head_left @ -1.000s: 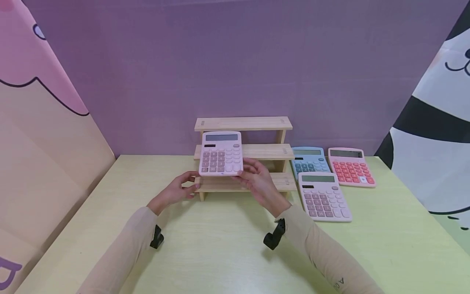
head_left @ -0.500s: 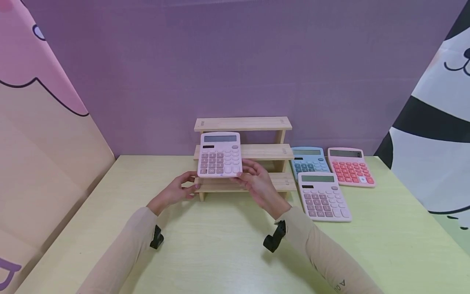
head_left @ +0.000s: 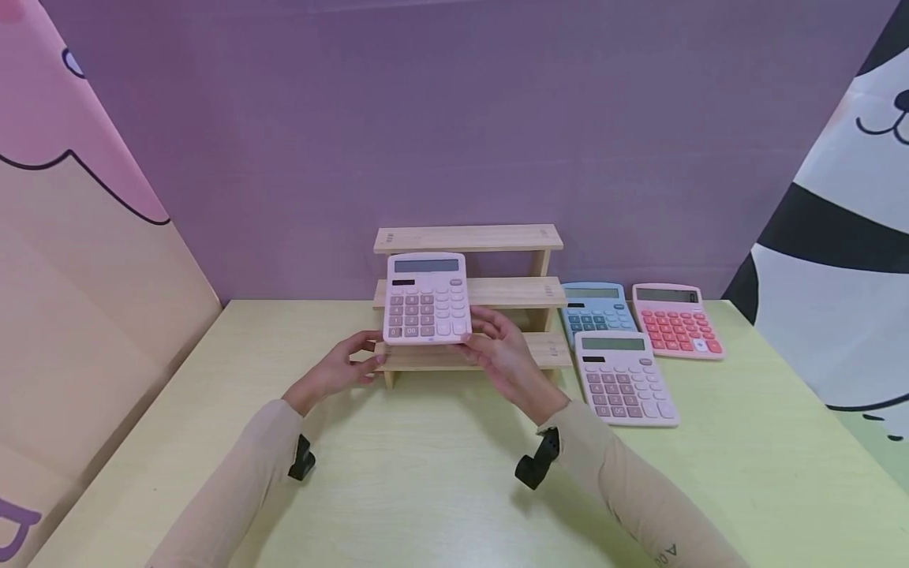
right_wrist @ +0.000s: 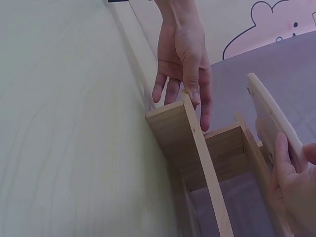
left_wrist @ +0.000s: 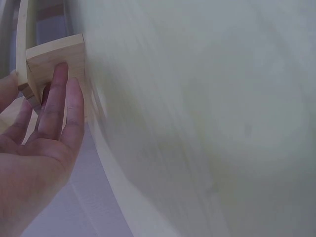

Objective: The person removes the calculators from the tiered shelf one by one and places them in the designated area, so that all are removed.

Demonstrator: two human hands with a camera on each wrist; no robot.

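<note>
Right hand (head_left: pixel 497 347) under upright pink calculator (head_left: pixel 427 297), at its lower edge

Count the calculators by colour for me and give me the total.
Pink calculators: 2, one held in the right hand at the wooden shelf, one flat on the table
Blue calculator: 1
Red calculator: 1
Total: 4
</note>
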